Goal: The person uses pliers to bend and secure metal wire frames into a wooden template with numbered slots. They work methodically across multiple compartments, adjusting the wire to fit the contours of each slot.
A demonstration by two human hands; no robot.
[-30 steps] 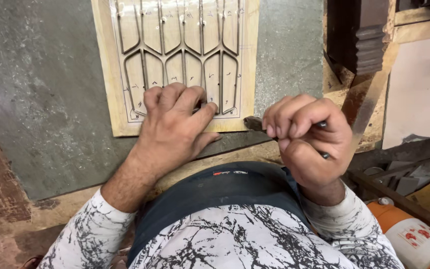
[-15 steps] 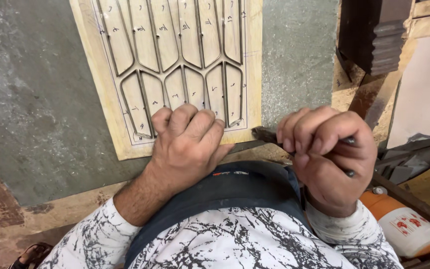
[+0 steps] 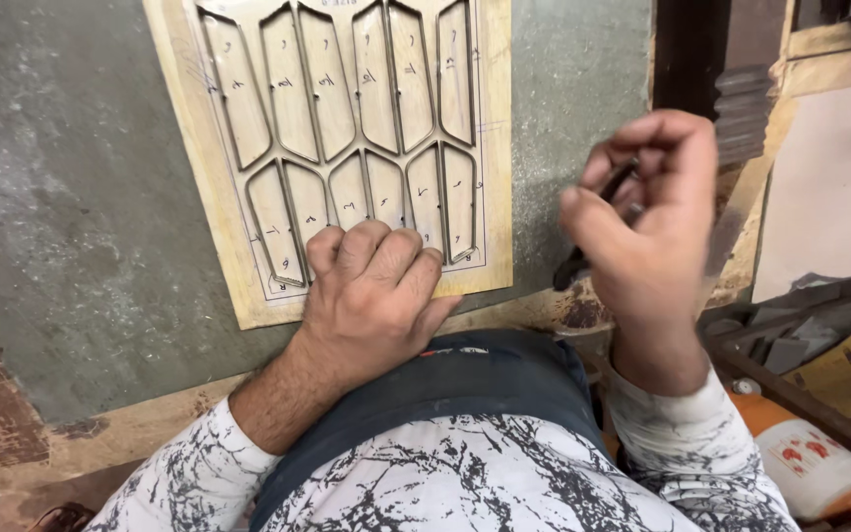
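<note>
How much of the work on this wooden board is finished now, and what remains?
Done: metal strips outline all visible cells on the wooden board. In hand: the left hand presses the board's lower edge; the right hand holds a dark tool raised off it. What remains cannot be told.

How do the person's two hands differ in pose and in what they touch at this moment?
The left hand lies knuckles-up, pressed on the wooden panel near its lower edge; the right hand is raised off the table. The left hand holds nothing; the right hand is curled around a dark slender tool. Both are bare, with patterned white sleeves.
</note>
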